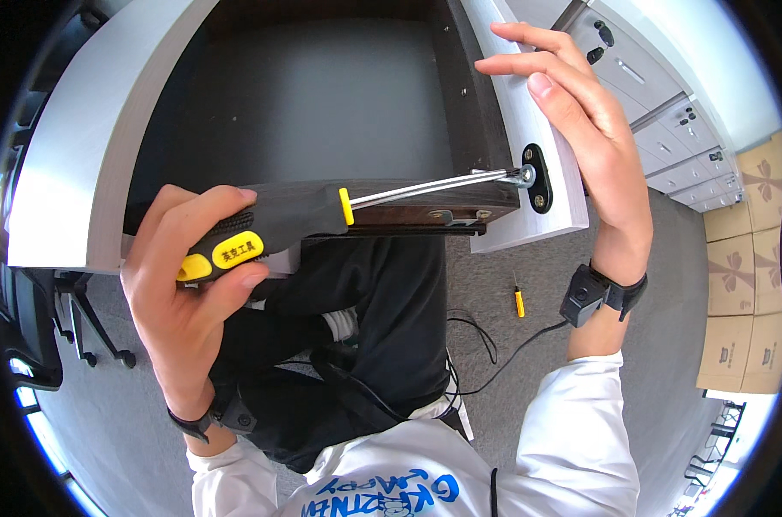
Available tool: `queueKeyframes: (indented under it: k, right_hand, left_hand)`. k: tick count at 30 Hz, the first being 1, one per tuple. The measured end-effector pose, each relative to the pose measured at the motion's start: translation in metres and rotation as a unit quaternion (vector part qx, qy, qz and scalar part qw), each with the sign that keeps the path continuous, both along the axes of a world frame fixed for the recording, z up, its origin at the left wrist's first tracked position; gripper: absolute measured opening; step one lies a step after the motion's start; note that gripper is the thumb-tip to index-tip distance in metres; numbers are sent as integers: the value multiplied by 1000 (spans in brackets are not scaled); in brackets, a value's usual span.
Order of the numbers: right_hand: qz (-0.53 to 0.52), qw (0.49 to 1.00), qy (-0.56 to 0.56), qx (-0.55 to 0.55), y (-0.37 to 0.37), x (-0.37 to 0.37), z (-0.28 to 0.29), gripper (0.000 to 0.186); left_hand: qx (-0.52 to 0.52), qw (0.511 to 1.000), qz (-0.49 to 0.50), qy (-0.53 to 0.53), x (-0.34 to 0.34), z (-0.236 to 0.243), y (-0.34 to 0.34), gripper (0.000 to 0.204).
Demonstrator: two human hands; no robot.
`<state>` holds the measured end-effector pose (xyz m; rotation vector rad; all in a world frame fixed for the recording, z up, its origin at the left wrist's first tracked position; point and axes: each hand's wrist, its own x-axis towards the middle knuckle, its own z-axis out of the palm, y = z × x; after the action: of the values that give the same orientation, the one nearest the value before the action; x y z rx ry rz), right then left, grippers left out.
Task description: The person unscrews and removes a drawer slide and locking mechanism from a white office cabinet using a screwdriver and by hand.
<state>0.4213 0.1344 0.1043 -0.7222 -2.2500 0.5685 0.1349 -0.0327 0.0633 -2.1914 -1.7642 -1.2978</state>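
My left hand is wrapped around the black and yellow handle of a screwdriver. Its long shiny shaft points right, and the tip meets a silver metal piece on a black oval plate. Two screw heads show on that plate, which sits on the pale front panel of a pulled-out drawer with a dark interior. My right hand lies against the panel's far right side, fingers stretched out and holding no tool. Part of its palm is hidden.
A small yellow-handled screwdriver lies on the grey carpet. Grey drawer cabinets and stacked cardboard boxes stand at the right. A black cable trails from my right wrist camera. A wheeled chair is at the left.
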Motion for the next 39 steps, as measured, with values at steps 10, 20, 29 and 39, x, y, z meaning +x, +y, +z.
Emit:
queueKeyframes:
  k: [10, 20, 29, 39]
  right_hand:
    - [-9, 1000, 0, 1, -1, 1, 0, 39]
    - [20, 996, 13, -82, -18, -9, 20, 29]
    - [15, 997, 0, -80, -18, -8, 21, 30]
    - [20, 994, 8, -105, -22, -12, 23, 31]
  left_hand:
    - [-15, 1000, 15, 6, -4, 2, -1, 37]
    - [-26, 999, 25, -2, -4, -1, -2, 43]
    - [-24, 999, 25, -22, -3, -1, -1, 41]
    - [-33, 999, 35, -9, -5, -2, -5, 38]
